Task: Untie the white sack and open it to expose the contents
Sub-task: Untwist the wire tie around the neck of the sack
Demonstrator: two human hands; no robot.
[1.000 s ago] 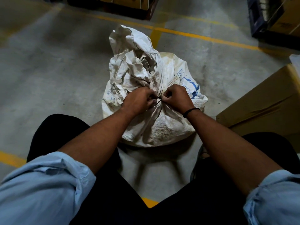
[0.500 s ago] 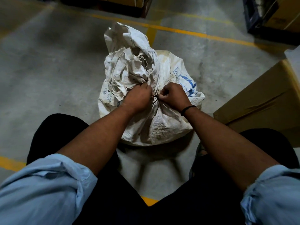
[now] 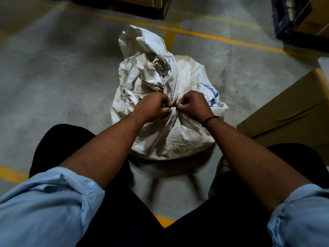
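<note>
A dirty white woven sack [image 3: 178, 139] with blue print lies on the concrete floor between my knees. Its neck is bunched and tied; the loose crumpled top [image 3: 142, 56] flops away from me. My left hand [image 3: 153, 107] and my right hand [image 3: 194, 106] sit side by side at the tied neck, fingers curled and pinching a thin dark tie [image 3: 173, 108] between them. The tie is mostly hidden by my fingers. A black band circles my right wrist. The contents are not visible.
A brown cardboard box [image 3: 293, 111] stands close on the right. More boxes on dark pallets [image 3: 300, 20] sit at the back right and back centre [image 3: 138, 4]. Yellow floor lines [image 3: 213, 36] cross behind the sack. My dark trouser legs flank it.
Both hands stay at the sack's neck, working the tie with small finger movements. The camera has shifted slightly; the sack stays tied.
</note>
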